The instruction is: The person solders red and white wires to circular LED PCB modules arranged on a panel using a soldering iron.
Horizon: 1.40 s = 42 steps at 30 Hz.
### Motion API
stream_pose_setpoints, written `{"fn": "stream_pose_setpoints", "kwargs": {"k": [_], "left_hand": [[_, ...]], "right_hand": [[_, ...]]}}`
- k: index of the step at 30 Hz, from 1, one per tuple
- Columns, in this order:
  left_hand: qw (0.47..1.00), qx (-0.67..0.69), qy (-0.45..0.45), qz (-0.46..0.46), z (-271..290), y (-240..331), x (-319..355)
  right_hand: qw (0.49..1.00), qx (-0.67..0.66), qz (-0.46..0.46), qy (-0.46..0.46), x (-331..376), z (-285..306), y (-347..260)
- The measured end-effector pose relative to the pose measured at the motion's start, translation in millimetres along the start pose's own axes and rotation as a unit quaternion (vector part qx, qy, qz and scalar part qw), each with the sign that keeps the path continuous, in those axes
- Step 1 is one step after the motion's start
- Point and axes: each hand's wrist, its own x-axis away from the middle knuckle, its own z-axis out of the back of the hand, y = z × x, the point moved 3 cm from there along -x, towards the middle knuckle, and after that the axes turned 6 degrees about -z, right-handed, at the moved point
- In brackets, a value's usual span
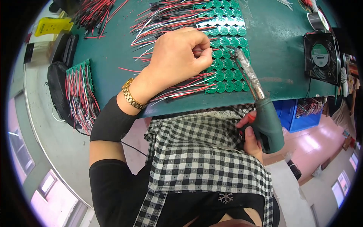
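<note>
My left hand (180,56) is closed over the green workbench (276,45), pinching a thin wire (200,50) between thumb and fingers above a panel of small round green circuit boards (227,64). A gold wristband sits on that wrist. My right hand (250,132) grips the dark green handle of a soldering iron (261,109), near the table's front edge. Its metal shaft slants up and left, and the tip (233,51) meets the boards right beside the left fingertips. Red, black and white wires (185,85) trail left from the soldered boards.
More loose red and black wires (166,19) lie at the back of the bench. A second wired panel (80,90) rests on a dark bag at left. A black square fan (321,56) stands at right, a solder reel (317,20) behind it, a blue bin (298,115) below.
</note>
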Motion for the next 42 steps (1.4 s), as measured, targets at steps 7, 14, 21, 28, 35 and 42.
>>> {"fn": "stream_pose_setpoints", "kwargs": {"k": [7, 14, 21, 28, 35, 42], "left_hand": [[1.000, -0.002, -0.010, 0.001, -5, -2, -1], [0.998, -0.010, 0.008, -0.063, -1, 2, 0], [0.999, -0.012, -0.005, -0.035, -4, 1, 1], [0.998, -0.027, -0.001, -0.053, -5, 1, 1], [0.997, -0.028, 0.000, -0.065, -10, 3, -1], [0.997, -0.030, 0.004, -0.074, -9, 3, -2]], "right_hand": [[0.999, -0.035, -0.031, 0.017, 4, 2, 0], [0.998, -0.048, -0.037, 0.007, 5, 1, -2], [0.999, 0.007, -0.033, -0.013, 3, 5, 1], [0.999, 0.027, -0.039, 0.005, 0, -5, -12], [0.999, 0.013, -0.029, 0.030, 12, 5, -3], [0.997, -0.048, -0.030, 0.054, 12, 3, -1]]}}
